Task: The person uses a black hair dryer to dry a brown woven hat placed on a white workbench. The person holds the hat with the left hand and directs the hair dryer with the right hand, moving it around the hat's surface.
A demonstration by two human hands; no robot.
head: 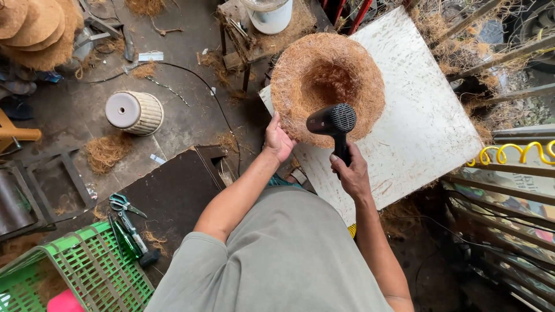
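A brown coconut-fibre pot (pixel 324 78), bowl-shaped with its hollow facing me, rests on a white board (pixel 416 115). My left hand (pixel 278 140) grips its lower left rim. My right hand (pixel 350 171) holds a black hair dryer (pixel 333 124) by the handle, with the round grille end just in front of the pot's lower rim.
A green plastic crate (pixel 81 271) sits at the lower left. Scissors (pixel 122 204) and a green-handled tool (pixel 132 240) lie on a dark board (pixel 173 196). An overturned ribbed pot (pixel 134 112) stands on the floor. Stacked fibre pots (pixel 37 29) fill the top left. Wooden slats (pixel 509 190) run along the right.
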